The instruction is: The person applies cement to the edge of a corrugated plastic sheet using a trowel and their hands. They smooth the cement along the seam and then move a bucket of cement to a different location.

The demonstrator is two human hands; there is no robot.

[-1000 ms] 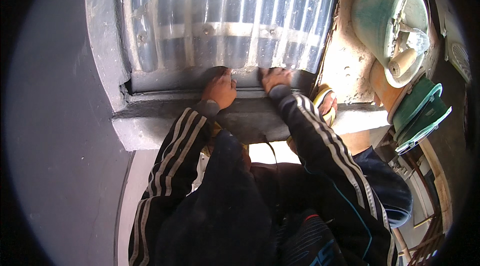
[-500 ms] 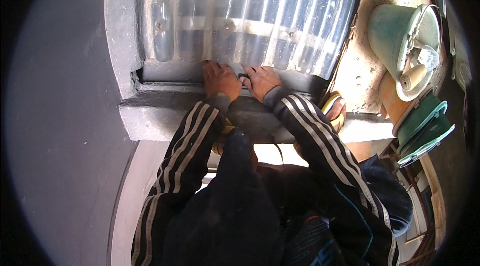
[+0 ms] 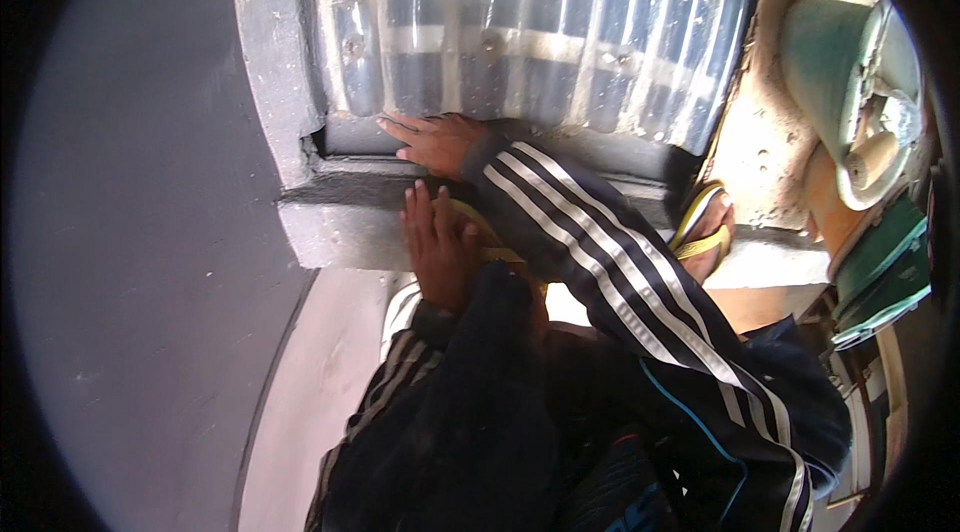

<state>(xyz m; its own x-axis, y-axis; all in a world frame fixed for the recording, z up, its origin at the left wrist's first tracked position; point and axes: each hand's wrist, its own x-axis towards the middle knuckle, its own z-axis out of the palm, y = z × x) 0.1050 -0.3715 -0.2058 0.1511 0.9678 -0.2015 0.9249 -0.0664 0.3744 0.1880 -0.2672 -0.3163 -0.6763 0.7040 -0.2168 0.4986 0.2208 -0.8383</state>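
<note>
A clear corrugated roofing sheet [image 3: 530,72] lies ahead of me, its lower edge along a grey ledge [image 3: 350,242]. My right hand [image 3: 435,144] reaches across to the left at that edge, palm down with the fingers stretched out. It rests by the sheet's lower rim and holds nothing that I can see. Nearer to me, my left hand [image 3: 442,247] is over the ledge, its fingers extended and pointing away, also with nothing in it. The palm sides of both hands are hidden.
A smooth grey wall [image 3: 140,232] rises on the left. On the right, a green bucket [image 3: 820,62] with a wooden-handled tool in it lies tipped beside more orange and green buckets [image 3: 880,262]. A foot in a yellow flip-flop [image 3: 705,232] stands on the ledge.
My right hand has slid left along the sheet's lower edge. My left hand has come off that edge and moved back toward me. The view has shifted slightly.
</note>
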